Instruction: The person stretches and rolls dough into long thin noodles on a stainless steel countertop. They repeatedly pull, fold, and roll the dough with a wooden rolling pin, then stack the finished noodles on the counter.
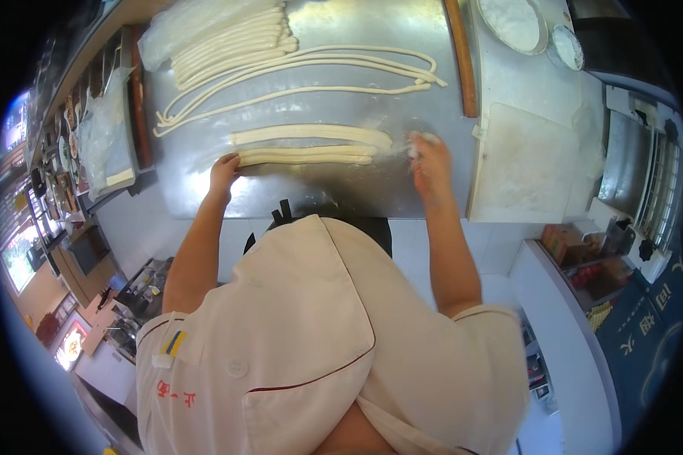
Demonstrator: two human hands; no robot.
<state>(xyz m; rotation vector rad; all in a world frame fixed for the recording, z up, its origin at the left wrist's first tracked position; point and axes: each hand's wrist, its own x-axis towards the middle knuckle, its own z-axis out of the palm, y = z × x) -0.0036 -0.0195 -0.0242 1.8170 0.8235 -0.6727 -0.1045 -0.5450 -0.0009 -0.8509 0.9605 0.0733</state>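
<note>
Two long pale dough strips [307, 155] lie side by side on the steel worktop [319, 193]. My left hand [225, 172] pinches their left end. A wider flat dough strip [313, 133] runs just beyond them, its right end rounded. My right hand [431, 162] hovers to the right of the strips, fingers curled and dusted white. A faint white haze, like flour, stretches between it and the dough; whether powder is inside the fingers cannot be told. Farther away, long thin dough ropes [296, 91] are looped across the steel.
Stacked dough rolls [233, 45] sit partly under plastic film [176, 28] at the back left. A wooden rod [461, 57] lies along the right side. Beyond it are a bowl of white powder [509, 23], a smaller bowl [566, 48] and a white board [523, 165].
</note>
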